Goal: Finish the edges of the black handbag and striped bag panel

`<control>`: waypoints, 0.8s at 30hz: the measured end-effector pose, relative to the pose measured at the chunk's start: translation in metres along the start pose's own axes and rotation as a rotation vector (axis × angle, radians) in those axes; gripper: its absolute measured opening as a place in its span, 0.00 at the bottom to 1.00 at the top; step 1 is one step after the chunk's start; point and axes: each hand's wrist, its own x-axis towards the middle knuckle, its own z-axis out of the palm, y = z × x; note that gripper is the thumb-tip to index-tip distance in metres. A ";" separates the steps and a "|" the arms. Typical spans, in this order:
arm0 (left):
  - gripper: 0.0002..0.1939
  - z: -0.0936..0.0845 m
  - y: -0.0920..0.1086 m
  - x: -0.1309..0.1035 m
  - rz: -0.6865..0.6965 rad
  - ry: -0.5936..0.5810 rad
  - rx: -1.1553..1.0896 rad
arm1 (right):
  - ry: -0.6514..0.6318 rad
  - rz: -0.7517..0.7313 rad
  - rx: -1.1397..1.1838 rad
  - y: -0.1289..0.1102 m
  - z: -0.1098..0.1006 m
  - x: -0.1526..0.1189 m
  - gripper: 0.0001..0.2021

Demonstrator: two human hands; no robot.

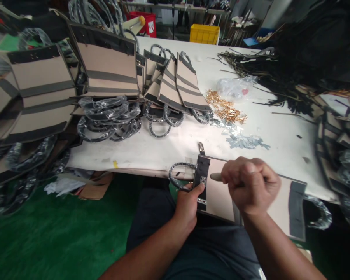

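Observation:
A flat bag panel, beige with black bands, lies at the table's front edge over my lap. My left hand grips its black left end, thumb on top beside a small metal plate. A plastic-wrapped loop handle sticks out at that end, and another wrapped handle at the far right. Above the panel, my right hand is closed in a fist around a tool; only its blunt greyish end shows, pointing left. A strap with a metal fitting extends beyond the panel's back edge.
Stacks of similar bag panels with wrapped handles fill the table's left side. Gold metal pieces and flat silver pieces lie in piles behind my hands. Black straps and more panels are at right. A yellow crate stands beyond.

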 end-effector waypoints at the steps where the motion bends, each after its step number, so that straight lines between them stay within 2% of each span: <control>1: 0.23 0.000 0.000 0.000 0.003 0.000 0.001 | 0.014 -0.034 0.007 0.000 0.000 0.002 0.19; 3: 0.23 0.001 0.000 0.000 0.011 0.006 -0.008 | 0.008 -0.011 -0.026 0.007 0.001 0.003 0.20; 7: 0.23 0.002 0.001 0.000 -0.008 0.001 -0.035 | -0.027 0.139 -0.075 0.025 -0.001 0.001 0.22; 12: 0.24 0.001 0.000 0.001 -0.018 0.002 -0.019 | -0.039 0.004 -0.019 0.011 -0.002 0.005 0.21; 18: 0.21 0.000 0.001 0.002 -0.017 0.008 -0.044 | -0.119 0.087 -0.239 0.027 -0.001 -0.003 0.23; 20: 0.22 -0.002 0.000 0.003 -0.035 -0.007 -0.043 | -0.111 0.045 -0.202 0.025 -0.001 0.002 0.23; 24: 0.22 -0.008 -0.003 0.005 -0.065 -0.042 -0.043 | -0.022 -0.053 -0.058 0.004 0.003 0.020 0.22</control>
